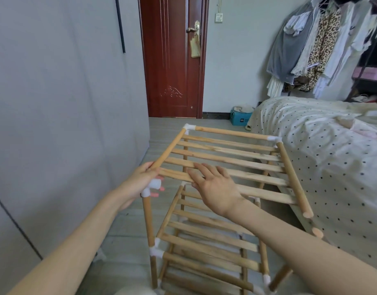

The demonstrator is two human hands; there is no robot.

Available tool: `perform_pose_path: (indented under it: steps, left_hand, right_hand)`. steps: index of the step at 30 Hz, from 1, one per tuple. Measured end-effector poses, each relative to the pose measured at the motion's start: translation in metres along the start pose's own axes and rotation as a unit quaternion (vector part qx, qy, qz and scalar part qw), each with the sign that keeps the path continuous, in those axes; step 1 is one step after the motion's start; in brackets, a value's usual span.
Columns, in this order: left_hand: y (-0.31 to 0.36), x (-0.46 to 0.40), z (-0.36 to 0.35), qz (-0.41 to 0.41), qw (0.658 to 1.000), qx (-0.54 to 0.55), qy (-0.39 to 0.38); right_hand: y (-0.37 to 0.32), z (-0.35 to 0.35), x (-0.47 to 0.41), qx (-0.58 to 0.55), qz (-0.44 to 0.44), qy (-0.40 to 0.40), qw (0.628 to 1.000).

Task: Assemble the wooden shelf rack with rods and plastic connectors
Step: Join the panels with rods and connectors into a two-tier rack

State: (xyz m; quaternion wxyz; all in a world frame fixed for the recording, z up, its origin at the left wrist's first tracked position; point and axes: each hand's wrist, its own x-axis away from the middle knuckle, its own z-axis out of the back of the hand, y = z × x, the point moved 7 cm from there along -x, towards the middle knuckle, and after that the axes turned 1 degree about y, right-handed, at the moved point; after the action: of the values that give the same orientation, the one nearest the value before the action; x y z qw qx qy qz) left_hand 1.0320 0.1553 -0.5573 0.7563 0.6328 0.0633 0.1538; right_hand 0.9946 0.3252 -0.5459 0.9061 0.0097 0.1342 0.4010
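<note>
Head view: the pale wooden shelf rack [206, 237] of round rods and flat slats stands on the grey floor [128, 226], between the grey wall panel [66, 103] and the near edge of the polka-dot bed [323, 150]. Its top slatted tier [230, 160] is tilted, far side seated, near side lifted. The left hand [140, 179] curls its fingers [156, 189] round the near left corner, where the side rod meets the white plastic connector [154, 184] atop the upright wooden post [148, 222]; this looks like steadying the joint so the rod end can seat. The right hand [215, 186] lies flat on the near slats, fingers [204, 169] spread and straight, pinching nothing, probably to press the tier level. At the near right corner the side rod's bare end [308, 214] hangs apart from the bare top of the right post [318, 232], with no connector visible there, so that joint seems unfinished.

Containers: a blue cardboard box [239, 119] sits on the floor by the bed's far corner, near the red-brown door [172, 60], with something pale on top; what it holds cannot be told
</note>
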Motion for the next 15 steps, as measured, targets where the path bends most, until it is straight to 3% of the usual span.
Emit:
perform_pose_path:
  steps: [4,9,15]
  left_hand:
    - [-0.002,-0.008,0.001,-0.012,0.998,0.014,0.060]
    - [0.000,-0.033,-0.006,-0.012,0.997,-0.004,0.080]
    - [0.012,-0.072,-0.030,-0.023,0.992,-0.012,0.127]
  right_hand:
    - [0.005,-0.002,-0.005,0.020,0.018,0.026,0.999]
    - [0.029,-0.008,-0.027,0.023,0.031,0.017,0.999]
    - [0.071,-0.028,-0.061,-0.021,-0.067,-0.018,0.997]
